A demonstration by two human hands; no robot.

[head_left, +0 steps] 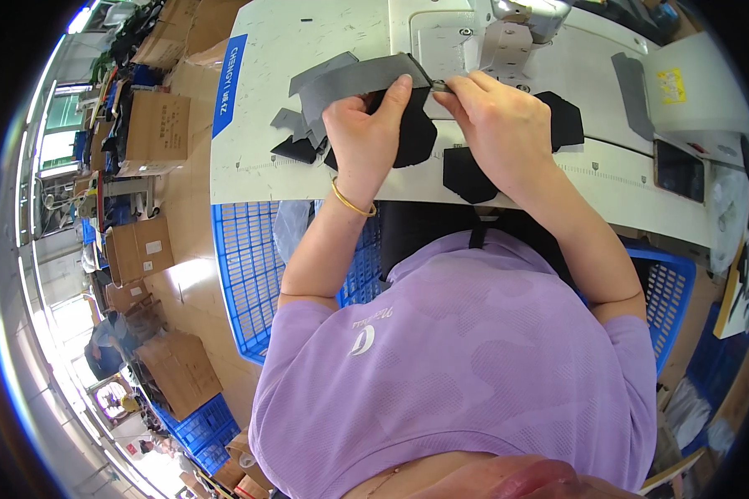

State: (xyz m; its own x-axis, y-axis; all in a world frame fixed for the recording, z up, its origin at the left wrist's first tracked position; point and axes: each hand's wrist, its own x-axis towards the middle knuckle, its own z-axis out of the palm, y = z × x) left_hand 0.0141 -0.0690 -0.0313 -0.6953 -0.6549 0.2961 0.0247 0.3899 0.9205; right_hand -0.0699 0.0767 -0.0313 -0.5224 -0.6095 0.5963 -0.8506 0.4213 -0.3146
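Observation:
My left hand (363, 137) pinches a grey fabric piece (358, 81) with a dark edge, thumb on top, above the table. At the piece's right end, the closed fingers of my right hand (512, 125) meet a small metallic item (438, 86), too small to name. Black fabric (416, 141) hangs or lies just below, between my hands. Beneath my right wrist lies a black cut piece (469, 176), and another black piece (564, 119) is to its right. Several grey scraps (295, 122) sit to the left of my left hand.
Ahead of my hands stands a sewing machine head (512, 46) on the white table (262, 75). A grey strip (632, 96) lies at the right. Blue plastic baskets (243, 274) flank my lap under the table edge. Cardboard boxes (156, 126) stand along the left.

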